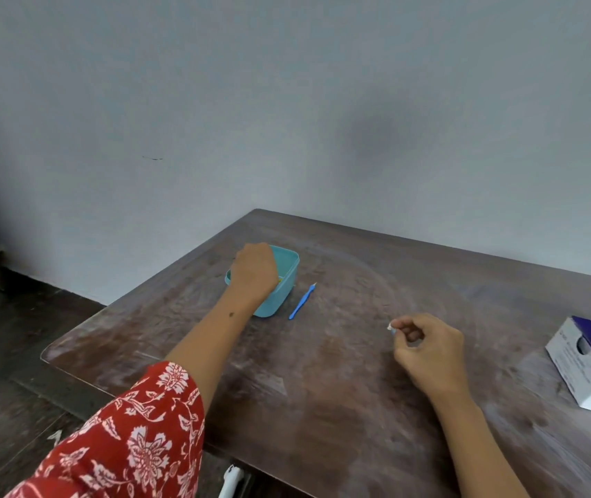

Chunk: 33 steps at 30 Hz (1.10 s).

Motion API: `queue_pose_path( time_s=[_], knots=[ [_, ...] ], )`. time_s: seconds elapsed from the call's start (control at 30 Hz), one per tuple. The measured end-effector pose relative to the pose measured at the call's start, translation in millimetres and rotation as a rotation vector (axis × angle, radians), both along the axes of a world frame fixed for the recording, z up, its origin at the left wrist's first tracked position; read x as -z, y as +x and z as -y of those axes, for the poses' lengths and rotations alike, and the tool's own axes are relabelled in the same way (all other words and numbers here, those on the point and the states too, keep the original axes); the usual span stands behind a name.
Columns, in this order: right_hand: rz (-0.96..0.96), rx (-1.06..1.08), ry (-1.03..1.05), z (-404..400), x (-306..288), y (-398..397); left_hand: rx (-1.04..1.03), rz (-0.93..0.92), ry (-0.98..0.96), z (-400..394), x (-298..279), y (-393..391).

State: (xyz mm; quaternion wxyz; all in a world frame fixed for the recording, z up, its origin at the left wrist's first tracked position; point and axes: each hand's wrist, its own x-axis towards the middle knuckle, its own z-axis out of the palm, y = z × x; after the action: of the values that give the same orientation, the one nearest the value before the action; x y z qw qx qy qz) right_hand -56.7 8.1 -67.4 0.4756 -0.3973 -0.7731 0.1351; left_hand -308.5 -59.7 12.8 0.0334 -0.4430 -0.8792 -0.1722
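At a worn wooden table [358, 407], a white-and-purple carton [588, 368] lay well off to the outer side of the right hand's fingers while a person in a red floral sleeve [136, 425] worked. The left hand [252, 273] dipped into an open teal tub [283, 282], its fingers hidden below the rim, so whether they held anything could not be told. The right hand [430, 348] hovered low over the tabletop with fingers curled, thumb and forefinger pinching a white scrap [390, 327] at their very tips. A slim blue pick [302, 301] lay flat between the two sets of fingers, just beside the tub and clear of both. The scrap appeared feather-light and soft, likely to drop from anything but a gentle fingertip pinch. The thin plastic tub looked light enough to skid and best steadied at its rim.
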Motion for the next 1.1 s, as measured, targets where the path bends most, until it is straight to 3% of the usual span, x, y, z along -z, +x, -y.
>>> queue_pose_path(
  time_s=[0.13,0.23,0.33,0.47,0.6,0.9,1.0,1.1],
  knots=[
    [-0.008,0.007,-0.017,1,-1,0,-0.014,0.004,0.017,3,-5,3],
    [-0.028,0.009,-0.033,2,-2,0,-0.011,-0.087,0.176,5,-11,11],
    [-0.061,0.027,-0.038,3,-4,-2,0.118,-0.198,0.320,4,-9,36],
    [-0.086,0.065,-0.004,3,-6,-1,0.274,-0.246,0.128,-6,18,74],
    [-0.100,0.078,0.015,4,-7,0,0.211,-0.220,-0.034,-16,44,84],
    [-0.106,0.085,-0.031,5,-9,-1,0.093,-0.182,-0.060,-26,48,90],
    [-0.270,0.088,-0.219,2,-10,-3,0.199,-0.135,0.049,-31,47,98],
    [-0.643,-0.004,-0.519,-5,-13,-3,0.405,0.179,0.385,-40,49,117]
  ],
)
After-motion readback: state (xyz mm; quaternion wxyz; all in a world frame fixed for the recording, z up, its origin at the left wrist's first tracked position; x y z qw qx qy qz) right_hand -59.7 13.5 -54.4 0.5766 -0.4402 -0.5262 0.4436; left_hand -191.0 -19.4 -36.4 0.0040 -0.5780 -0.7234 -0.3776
